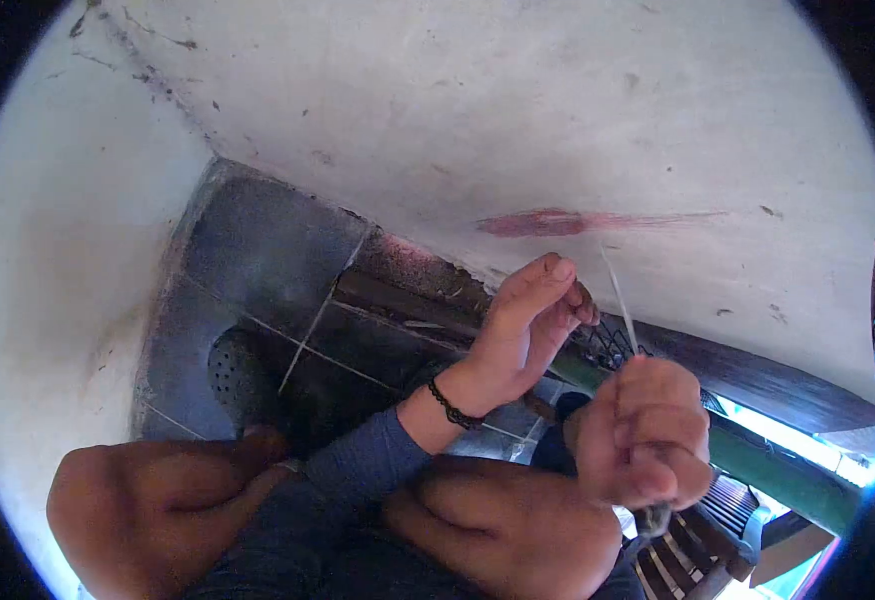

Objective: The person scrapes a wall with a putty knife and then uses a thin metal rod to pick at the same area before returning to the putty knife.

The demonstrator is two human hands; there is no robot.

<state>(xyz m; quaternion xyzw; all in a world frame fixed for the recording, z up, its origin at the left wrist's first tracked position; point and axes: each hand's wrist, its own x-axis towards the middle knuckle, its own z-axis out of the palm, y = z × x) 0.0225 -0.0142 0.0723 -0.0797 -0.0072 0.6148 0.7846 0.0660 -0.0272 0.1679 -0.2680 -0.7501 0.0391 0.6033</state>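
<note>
My left hand (533,325), with a dark braided bracelet (452,404) on its wrist, is raised in front of the wall. Its fingers are curled forward with the thumb apart, and nothing shows between them. To its right, my right hand (646,432) is closed in a fist around a thin pale tool (621,298) like a blade or rod. The tool points up towards the wall, its tip near a reddish smear (558,222). Something dark and metallic sticks out below the fist.
A whitish wall (408,90) spans the top and left. Dark floor tiles (268,240) lie below, with a perforated shoe (233,375) on them. My bare knees are at the bottom. A green rail (773,470) and a slatted wooden seat (673,560) are at lower right.
</note>
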